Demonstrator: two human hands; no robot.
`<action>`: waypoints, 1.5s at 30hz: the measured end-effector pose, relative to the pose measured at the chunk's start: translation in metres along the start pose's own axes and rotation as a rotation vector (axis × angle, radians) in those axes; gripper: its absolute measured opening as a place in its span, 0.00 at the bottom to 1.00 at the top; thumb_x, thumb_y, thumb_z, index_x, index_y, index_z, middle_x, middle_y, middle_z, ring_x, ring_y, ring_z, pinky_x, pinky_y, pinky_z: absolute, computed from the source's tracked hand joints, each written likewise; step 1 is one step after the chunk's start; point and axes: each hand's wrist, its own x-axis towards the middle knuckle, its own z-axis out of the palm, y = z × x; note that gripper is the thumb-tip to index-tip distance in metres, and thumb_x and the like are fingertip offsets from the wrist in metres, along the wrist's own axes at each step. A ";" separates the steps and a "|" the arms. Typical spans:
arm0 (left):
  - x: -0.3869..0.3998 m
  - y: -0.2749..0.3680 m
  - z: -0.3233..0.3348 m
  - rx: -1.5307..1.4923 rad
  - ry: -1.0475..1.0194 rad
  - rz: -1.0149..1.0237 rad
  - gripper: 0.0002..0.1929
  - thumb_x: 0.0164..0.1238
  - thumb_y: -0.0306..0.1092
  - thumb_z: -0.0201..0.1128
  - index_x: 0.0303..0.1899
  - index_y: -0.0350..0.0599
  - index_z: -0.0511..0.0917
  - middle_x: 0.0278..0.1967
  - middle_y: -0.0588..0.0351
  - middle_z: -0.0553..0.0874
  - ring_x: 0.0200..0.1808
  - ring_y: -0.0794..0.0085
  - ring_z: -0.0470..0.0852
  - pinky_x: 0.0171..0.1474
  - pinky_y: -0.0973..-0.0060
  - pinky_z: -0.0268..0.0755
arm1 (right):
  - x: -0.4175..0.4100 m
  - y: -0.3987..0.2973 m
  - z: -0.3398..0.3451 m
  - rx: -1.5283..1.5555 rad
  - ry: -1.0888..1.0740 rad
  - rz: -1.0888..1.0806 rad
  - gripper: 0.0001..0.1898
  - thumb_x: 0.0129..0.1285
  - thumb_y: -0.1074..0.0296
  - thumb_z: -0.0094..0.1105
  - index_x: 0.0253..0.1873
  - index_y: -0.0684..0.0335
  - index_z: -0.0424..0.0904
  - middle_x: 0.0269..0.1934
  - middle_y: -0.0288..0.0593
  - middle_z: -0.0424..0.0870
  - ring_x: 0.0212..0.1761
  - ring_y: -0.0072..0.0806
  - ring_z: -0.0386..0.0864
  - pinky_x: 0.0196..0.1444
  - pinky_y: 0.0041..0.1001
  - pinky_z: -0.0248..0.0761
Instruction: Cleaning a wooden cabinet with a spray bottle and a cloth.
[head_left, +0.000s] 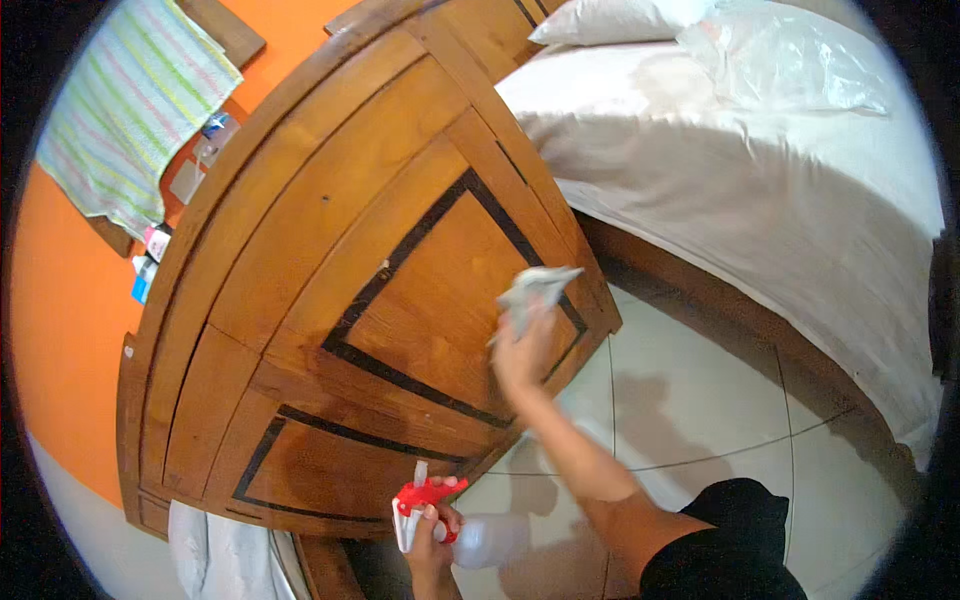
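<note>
My right hand (525, 345) grips a crumpled pale cloth (541, 283) at a wooden furniture panel (442, 292) with dark rectangular bands. Hand and cloth are blurred, and the cloth overlaps the dark band on the panel's right side. Low in the view, my left hand (431, 536) is wrapped around the neck of a spray bottle (491, 540). The bottle has a red and white trigger head (420, 499) and a translucent body, tilted on its side. Behind the trigger head is the panel's lower section (330, 465), which has a second dark-banded frame.
A bed (712, 157) with white sheets, a pillow (615, 22) and a clear plastic bag (810, 67) stands to the right. Pale floor tiles (697, 390) lie between. Leftward are a striped towel (135, 112), small bottles (144, 274) and hanging white fabric (217, 555).
</note>
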 end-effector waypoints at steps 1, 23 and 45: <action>0.001 -0.004 0.006 -0.013 -0.026 0.011 0.23 0.58 0.37 0.57 0.51 0.32 0.65 0.44 0.43 0.79 0.18 0.77 0.71 0.25 0.77 0.68 | -0.040 0.008 0.017 -0.117 0.071 -0.143 0.27 0.55 0.70 0.55 0.61 0.60 0.62 0.62 0.60 0.57 0.66 0.57 0.52 0.66 0.49 0.43; -0.007 -0.013 -0.001 0.046 0.004 0.008 0.25 0.53 0.37 0.61 0.50 0.30 0.67 0.42 0.41 0.80 0.18 0.78 0.71 0.25 0.78 0.68 | -0.021 0.064 0.006 0.057 0.194 0.577 0.36 0.60 0.51 0.50 0.66 0.68 0.49 0.64 0.65 0.52 0.66 0.56 0.52 0.66 0.42 0.44; -0.024 0.043 -0.016 0.080 -0.024 0.023 0.20 0.55 0.35 0.59 0.46 0.30 0.71 0.43 0.41 0.80 0.19 0.78 0.72 0.27 0.79 0.69 | -0.061 -0.061 0.057 -0.046 -0.013 -0.512 0.29 0.53 0.66 0.59 0.61 0.50 0.62 0.62 0.58 0.56 0.66 0.52 0.52 0.62 0.52 0.45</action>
